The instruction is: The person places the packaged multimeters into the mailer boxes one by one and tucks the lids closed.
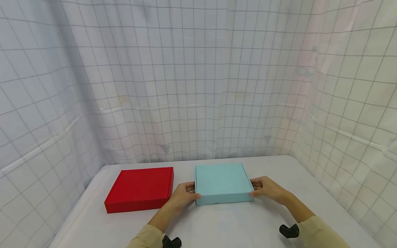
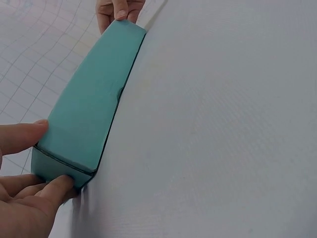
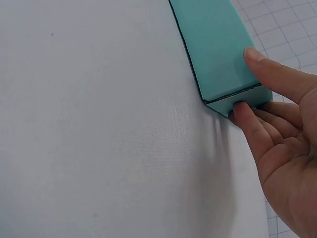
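Observation:
A flat, closed light-blue cardboard box (image 1: 222, 181) lies on the white table, right of centre in the head view. My left hand (image 1: 183, 196) grips its near left corner, thumb on the front face and fingers along the left side. At the near right corner my right hand (image 1: 270, 190) holds it the same way. In the left wrist view the box's front face (image 2: 86, 99) runs away toward the other hand, and fingertips press its short side. The right wrist view shows the right thumb (image 3: 255, 54) on the front face, with fingers against the end.
A flat red box (image 1: 142, 186), also closed, lies left of the blue one, close to my left forearm. White curtains with a dark grid (image 1: 198, 86) hang behind the table (image 1: 226, 227) and on both sides. A dark device (image 1: 289, 231) sits at each wrist.

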Motion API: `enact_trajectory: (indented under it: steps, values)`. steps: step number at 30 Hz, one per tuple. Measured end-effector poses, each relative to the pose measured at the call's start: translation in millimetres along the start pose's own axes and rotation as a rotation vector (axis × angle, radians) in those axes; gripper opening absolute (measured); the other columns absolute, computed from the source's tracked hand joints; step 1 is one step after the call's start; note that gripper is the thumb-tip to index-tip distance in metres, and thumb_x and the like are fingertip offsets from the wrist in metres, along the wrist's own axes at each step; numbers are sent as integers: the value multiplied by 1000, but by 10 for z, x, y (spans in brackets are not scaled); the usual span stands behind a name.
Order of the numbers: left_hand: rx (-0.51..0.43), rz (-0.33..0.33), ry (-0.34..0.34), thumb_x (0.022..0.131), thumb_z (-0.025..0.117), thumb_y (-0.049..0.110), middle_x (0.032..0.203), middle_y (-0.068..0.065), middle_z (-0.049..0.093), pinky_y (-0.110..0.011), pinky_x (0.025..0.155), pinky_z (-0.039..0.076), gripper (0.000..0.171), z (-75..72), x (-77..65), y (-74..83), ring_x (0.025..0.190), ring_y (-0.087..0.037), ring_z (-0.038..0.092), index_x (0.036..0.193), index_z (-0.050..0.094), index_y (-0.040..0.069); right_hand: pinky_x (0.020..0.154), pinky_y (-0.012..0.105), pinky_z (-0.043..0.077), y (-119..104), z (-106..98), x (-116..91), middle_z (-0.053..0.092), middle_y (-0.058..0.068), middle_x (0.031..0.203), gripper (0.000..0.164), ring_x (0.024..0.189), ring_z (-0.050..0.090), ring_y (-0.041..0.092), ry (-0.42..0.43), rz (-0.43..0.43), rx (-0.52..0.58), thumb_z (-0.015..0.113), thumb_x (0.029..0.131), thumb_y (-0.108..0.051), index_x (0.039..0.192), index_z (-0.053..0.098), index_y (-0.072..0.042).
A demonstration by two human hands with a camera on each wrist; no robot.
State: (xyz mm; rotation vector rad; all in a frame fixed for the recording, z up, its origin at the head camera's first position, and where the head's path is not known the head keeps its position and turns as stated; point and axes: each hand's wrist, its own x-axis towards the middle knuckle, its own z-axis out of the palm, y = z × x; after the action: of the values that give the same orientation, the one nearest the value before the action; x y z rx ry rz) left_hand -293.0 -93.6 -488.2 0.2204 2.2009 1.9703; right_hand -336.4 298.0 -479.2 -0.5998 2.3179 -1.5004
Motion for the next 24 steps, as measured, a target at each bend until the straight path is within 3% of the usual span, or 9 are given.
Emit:
enact_trajectory:
  steps: [8, 11, 15, 17, 21, 24]
  values:
    - [-15, -1, 5, 89, 80, 1, 152, -36, 42, -51, 106, 45, 79, 19, -17, -6, 138, -49, 44, 150, 33, -19, 103, 43, 49, 16, 21, -26, 38, 38, 150, 87, 138, 42, 50, -2, -3, 12, 83, 90, -15, 146, 31, 25]
    - [19, -11, 25, 90, 80, 3, 151, -35, 43, -53, 108, 43, 80, 20, -31, 30, 138, -49, 44, 151, 32, -18, 104, 46, 48, 3, 30, -12, 40, 37, 150, 85, 138, 44, 49, -2, -13, -22, 82, 91, -17, 147, 32, 24]
    - [244, -16, 75, 88, 83, 14, 149, -30, 47, -58, 104, 47, 86, -2, -74, 123, 136, -48, 47, 155, 32, -8, 107, 53, 45, -33, 24, 26, 44, 35, 150, 84, 136, 48, 48, -14, -23, -151, 80, 93, -24, 147, 35, 22]
    - [365, 16, 90, 88, 84, 18, 149, -27, 48, -58, 100, 50, 88, -42, -100, 197, 136, -47, 48, 156, 33, -2, 108, 56, 43, -69, 15, 48, 45, 34, 150, 86, 135, 49, 48, -18, -27, -233, 81, 91, -27, 147, 36, 21]
    - [511, 159, 99, 90, 82, 21, 154, -23, 44, -56, 97, 53, 86, -230, -147, 394, 137, -47, 48, 159, 33, 4, 106, 59, 45, -205, -15, 73, 43, 34, 151, 90, 135, 49, 50, 0, -29, -382, 81, 90, -35, 150, 37, 17]
    - [642, 279, 111, 93, 79, 23, 159, -20, 38, -60, 104, 46, 85, -480, -187, 555, 142, -45, 41, 161, 31, 6, 103, 61, 47, -341, -53, 58, 43, 33, 152, 89, 133, 48, 52, 63, -43, -480, 77, 93, -41, 153, 38, 11]
